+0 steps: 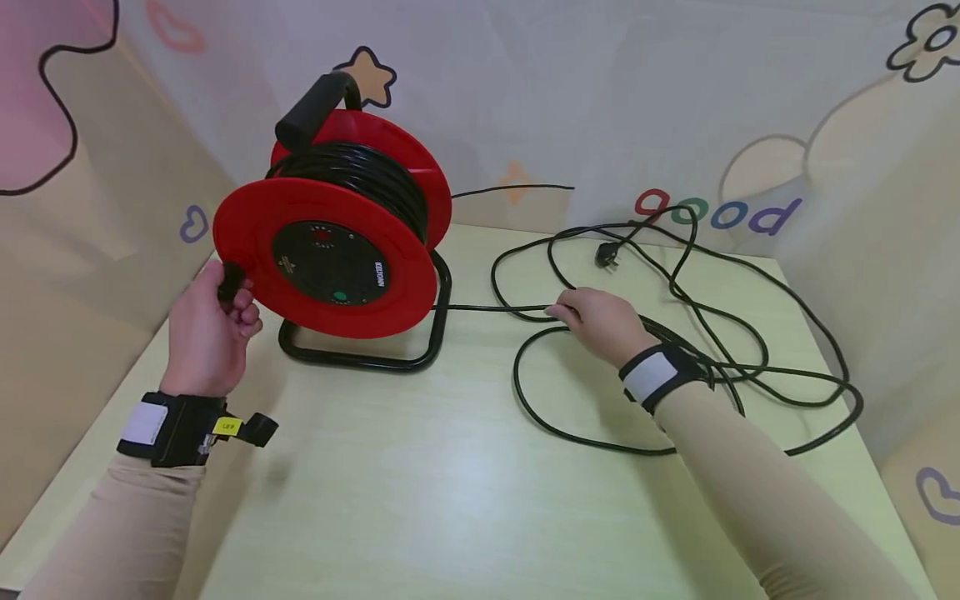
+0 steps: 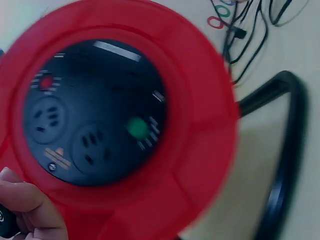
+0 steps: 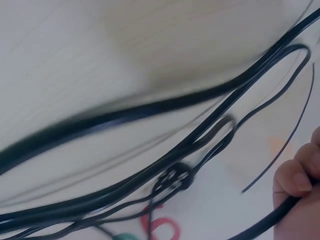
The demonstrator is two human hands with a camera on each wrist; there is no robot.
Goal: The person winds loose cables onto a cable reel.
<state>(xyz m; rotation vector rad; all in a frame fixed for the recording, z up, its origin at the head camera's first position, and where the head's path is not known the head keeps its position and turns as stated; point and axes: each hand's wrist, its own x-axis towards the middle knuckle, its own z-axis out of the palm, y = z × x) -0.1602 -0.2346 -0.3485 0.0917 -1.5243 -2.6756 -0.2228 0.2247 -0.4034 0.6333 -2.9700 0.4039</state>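
Note:
A red cable reel (image 1: 247,225) stands at the left of the table, tilted, with black cable (image 1: 352,171) wound round its drum. My left hand (image 1: 206,333) holds the black crank knob (image 1: 231,282) on the near flange. In the left wrist view, the dark socket panel (image 2: 100,112) with a green button (image 2: 138,128) faces the camera, partly blurred. My right hand (image 1: 607,325) grips the loose cable (image 1: 491,308), which runs straight to the reel's underside. Past that hand, the cable lies in wide loops, and its black plug (image 1: 606,255) rests among them.
The reel's black tube stand (image 1: 360,363) rests on the pale table (image 1: 420,500), and a black carry handle (image 1: 311,112) tops it. Loops of cable spread over the table's right half. A patterned backdrop (image 1: 525,100) rises behind, with a thin dark line (image 1: 517,188) on it.

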